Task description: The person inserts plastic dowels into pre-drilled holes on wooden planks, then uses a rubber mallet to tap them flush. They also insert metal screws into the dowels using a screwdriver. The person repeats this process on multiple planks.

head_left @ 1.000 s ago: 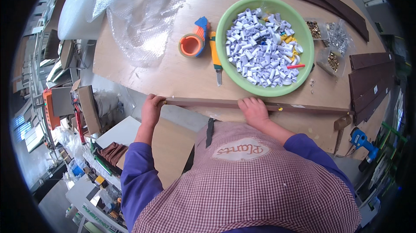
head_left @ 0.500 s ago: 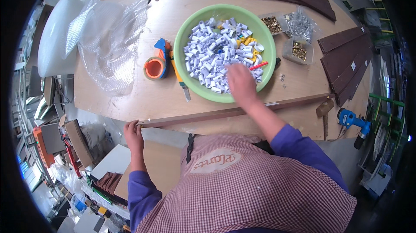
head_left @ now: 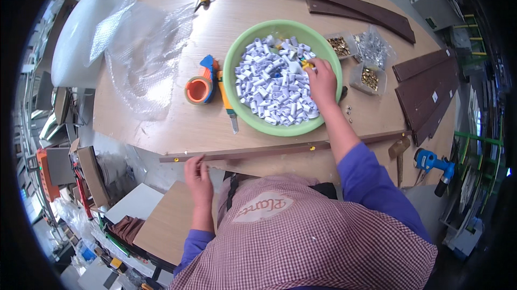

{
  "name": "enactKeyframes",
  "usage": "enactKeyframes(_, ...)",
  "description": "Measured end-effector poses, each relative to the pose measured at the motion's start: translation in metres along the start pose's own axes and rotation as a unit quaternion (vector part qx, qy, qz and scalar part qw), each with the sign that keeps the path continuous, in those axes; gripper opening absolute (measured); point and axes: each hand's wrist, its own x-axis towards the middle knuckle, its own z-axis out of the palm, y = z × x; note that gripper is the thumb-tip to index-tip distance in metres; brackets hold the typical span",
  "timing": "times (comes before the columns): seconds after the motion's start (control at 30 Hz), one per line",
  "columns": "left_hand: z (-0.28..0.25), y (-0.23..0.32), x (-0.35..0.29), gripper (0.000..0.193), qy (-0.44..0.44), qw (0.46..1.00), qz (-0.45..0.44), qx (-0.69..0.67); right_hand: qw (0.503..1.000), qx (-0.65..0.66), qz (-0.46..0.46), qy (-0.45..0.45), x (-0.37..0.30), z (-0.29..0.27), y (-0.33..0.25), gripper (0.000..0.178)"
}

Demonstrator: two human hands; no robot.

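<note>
A light green basin (head_left: 232,108) on the table holds many small white tube-shaped plastic pieces (head_left: 274,82). My right hand (head_left: 323,82) reaches into its right side, fingers curled down against a few yellow pieces (head_left: 307,65); what they grip is hidden. Along the near table edge lies a long narrow brown strip (head_left: 258,152), with small yellow inserts (head_left: 312,149) spaced along it. My left hand (head_left: 199,179) is at the strip's near side, close to its left end, fingers loosely bent and apart, slightly blurred, and nothing shows in them.
Left of the basin are an orange-and-blue tape dispenser (head_left: 199,89) and a yellow cutter knife (head_left: 226,98); bubble wrap (head_left: 140,69) lies farther left. Tubs of brass fittings (head_left: 369,78), brown boards (head_left: 425,93), a mallet (head_left: 398,150) and a blue power tool (head_left: 433,165) are at right.
My right hand has moved up and right inside the basin, covering the red stick and most yellow pieces. My left hand has left the strip's end and shifted right, uncovering a yellow insert there.
</note>
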Motion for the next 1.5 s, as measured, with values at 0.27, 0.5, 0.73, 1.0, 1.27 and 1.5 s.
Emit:
enactKeyframes(0.27,0.007,0.048,0.013,0.034,-0.269,0.937,-0.096,-0.203,0.901,0.217,-0.170,-0.334,-0.148,0.048,-0.139,0.026)
enactKeyframes(0.5,-0.070,-0.022,0.015,0.032,-0.119,0.924,-0.228,-0.283,0.908,0.045,-0.267,-0.319,-0.173,0.100,-0.150,0.052)
enactKeyframes(0.73,-0.153,-0.146,0.055,0.027,0.182,0.841,-0.344,-0.376,0.864,-0.084,-0.343,-0.358,-0.211,0.154,-0.118,0.052)
enactKeyframes(1.0,-0.138,-0.182,0.073,0.029,0.065,0.797,-0.384,-0.461,0.873,-0.108,-0.327,-0.345,-0.229,0.139,-0.113,0.067)
enactKeyframes(1.27,-0.126,-0.181,0.072,0.027,0.013,0.825,-0.417,-0.381,0.890,-0.116,-0.208,-0.390,-0.239,0.144,-0.117,0.080)
enactKeyframes(1.5,-0.126,-0.176,0.069,0.027,-0.002,0.848,-0.387,-0.362,0.886,-0.121,-0.202,-0.399,-0.237,0.143,-0.118,0.079)
